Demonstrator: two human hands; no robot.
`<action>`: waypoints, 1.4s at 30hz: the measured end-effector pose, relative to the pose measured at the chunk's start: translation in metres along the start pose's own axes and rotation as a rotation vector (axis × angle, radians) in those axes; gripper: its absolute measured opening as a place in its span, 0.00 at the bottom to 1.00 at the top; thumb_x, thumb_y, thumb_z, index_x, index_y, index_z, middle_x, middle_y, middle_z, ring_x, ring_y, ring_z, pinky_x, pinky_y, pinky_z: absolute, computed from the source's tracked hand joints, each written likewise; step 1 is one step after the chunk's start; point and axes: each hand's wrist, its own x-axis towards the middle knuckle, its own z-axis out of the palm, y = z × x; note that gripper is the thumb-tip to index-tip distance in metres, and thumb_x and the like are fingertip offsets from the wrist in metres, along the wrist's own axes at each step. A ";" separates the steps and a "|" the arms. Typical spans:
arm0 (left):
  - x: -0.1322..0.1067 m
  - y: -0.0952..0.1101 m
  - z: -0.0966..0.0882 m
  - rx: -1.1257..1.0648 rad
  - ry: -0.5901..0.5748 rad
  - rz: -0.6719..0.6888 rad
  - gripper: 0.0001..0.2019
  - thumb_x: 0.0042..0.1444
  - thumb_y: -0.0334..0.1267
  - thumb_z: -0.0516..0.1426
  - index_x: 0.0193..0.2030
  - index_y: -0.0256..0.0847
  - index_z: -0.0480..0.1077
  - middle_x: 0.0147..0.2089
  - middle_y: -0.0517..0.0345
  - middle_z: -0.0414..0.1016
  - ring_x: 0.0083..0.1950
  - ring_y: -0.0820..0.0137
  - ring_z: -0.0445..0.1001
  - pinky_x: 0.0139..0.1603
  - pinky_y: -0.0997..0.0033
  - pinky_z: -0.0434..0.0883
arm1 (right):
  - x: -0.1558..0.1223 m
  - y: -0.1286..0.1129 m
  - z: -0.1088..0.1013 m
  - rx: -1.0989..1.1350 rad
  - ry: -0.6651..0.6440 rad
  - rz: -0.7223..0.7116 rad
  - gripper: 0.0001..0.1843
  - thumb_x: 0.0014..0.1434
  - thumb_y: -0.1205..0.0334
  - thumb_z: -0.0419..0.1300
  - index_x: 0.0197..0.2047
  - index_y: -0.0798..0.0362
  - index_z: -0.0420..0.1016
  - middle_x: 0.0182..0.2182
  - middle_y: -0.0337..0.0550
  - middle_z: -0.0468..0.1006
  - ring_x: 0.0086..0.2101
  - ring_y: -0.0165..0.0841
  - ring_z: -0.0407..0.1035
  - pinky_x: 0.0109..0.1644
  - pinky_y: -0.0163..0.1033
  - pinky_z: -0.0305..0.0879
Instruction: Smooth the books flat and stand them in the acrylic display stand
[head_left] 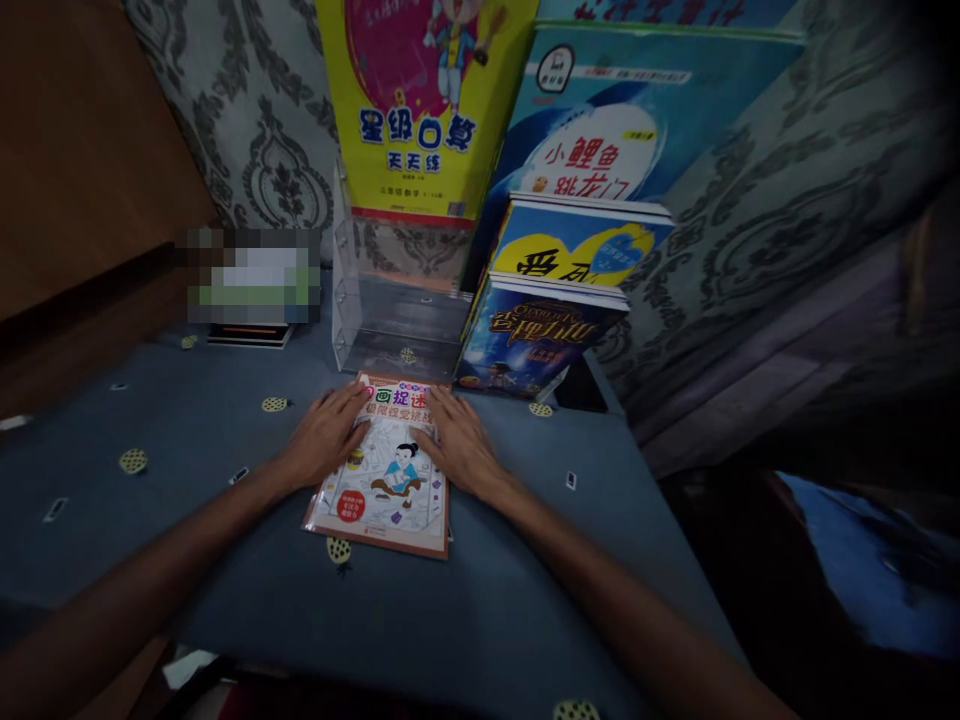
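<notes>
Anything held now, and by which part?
The left hand and right hand lie on the book at its upper left and right edges; whether they grip it or merely rest cannot be told.

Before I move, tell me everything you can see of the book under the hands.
The book lies closed and flat, cover up, on the blue-grey table, title end towards the clear rack; whether they touch is unclear. It looks like a glossy paperback. The pale cover has an orange-brown border, colourful lettering, partly covered, a seated figure in blue amid line drawings, and a red disc at lower left. The left hand rests over its left edge, the right hand over its right edge.
</notes>
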 end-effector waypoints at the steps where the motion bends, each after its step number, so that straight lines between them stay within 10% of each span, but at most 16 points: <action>1: 0.000 0.000 0.000 0.004 0.003 0.002 0.24 0.71 0.43 0.45 0.68 0.35 0.62 0.71 0.40 0.66 0.72 0.57 0.64 0.71 0.47 0.63 | -0.003 0.006 -0.001 0.001 0.009 0.011 0.36 0.70 0.50 0.54 0.72 0.66 0.59 0.71 0.63 0.59 0.71 0.48 0.52 0.74 0.57 0.50; 21: 0.013 -0.009 -0.013 0.045 -0.100 0.056 0.27 0.71 0.47 0.47 0.70 0.35 0.61 0.74 0.39 0.61 0.74 0.54 0.60 0.69 0.46 0.62 | -0.009 0.019 0.001 -0.010 0.062 -0.019 0.34 0.70 0.49 0.52 0.71 0.62 0.62 0.70 0.61 0.61 0.70 0.48 0.54 0.73 0.60 0.51; 33: -0.033 0.079 -0.028 -0.216 -0.234 0.582 0.21 0.72 0.36 0.47 0.68 0.44 0.66 0.72 0.49 0.66 0.74 0.63 0.62 0.76 0.48 0.55 | -0.009 0.014 -0.003 -0.003 0.041 0.003 0.35 0.70 0.51 0.51 0.71 0.65 0.60 0.71 0.61 0.59 0.71 0.48 0.53 0.74 0.59 0.48; 42: -0.044 0.092 -0.034 -0.235 -0.244 0.588 0.19 0.71 0.38 0.51 0.66 0.45 0.69 0.73 0.47 0.64 0.75 0.60 0.61 0.75 0.47 0.57 | -0.009 0.016 0.000 -0.026 0.067 -0.007 0.33 0.70 0.51 0.51 0.70 0.64 0.62 0.70 0.61 0.62 0.70 0.48 0.55 0.72 0.59 0.50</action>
